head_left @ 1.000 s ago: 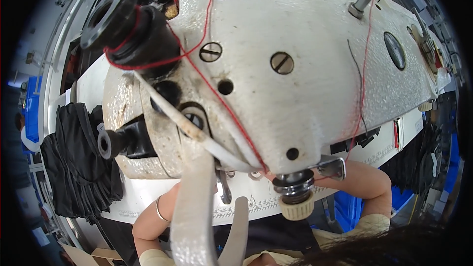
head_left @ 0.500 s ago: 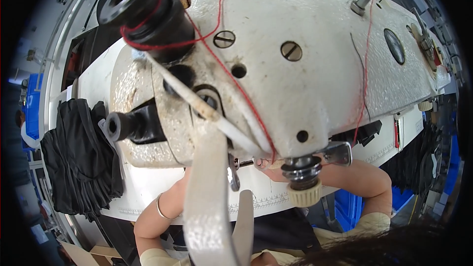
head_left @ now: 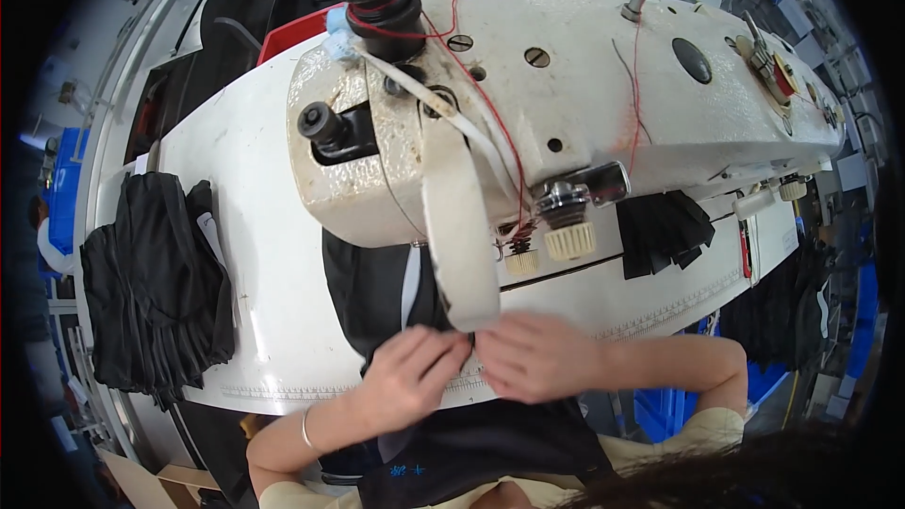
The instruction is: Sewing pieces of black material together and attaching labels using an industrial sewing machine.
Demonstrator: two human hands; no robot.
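Note:
A black fabric piece [head_left: 360,294] with a white strip [head_left: 410,287] lies on the white table under the head end of a sewing machine [head_left: 584,113]. At its near edge, my left hand [head_left: 412,379], with a bangle at the wrist, is closed in a pinch on the fabric. Close beside it, my right hand [head_left: 535,355] has its fingers curled and pressed together at the same edge; it is slightly smeared, and the fingertips are partly hidden. Just above the hands hangs the machine's pale lever [head_left: 459,236]. The needle area is hidden behind the machine head.
On the left of the table [head_left: 255,320] rests a stack of black fabric pieces [head_left: 160,283]. A smaller black bundle [head_left: 665,231] lies right of the machine head. Red thread [head_left: 490,118] runs over the machine. More black cloth [head_left: 778,306] hangs at the right, near blue bins [head_left: 665,405].
My hands have come from behind the machine head toward the table's near edge, and the fabric now shows. The view has shifted, so the machine looks smaller and farther off.

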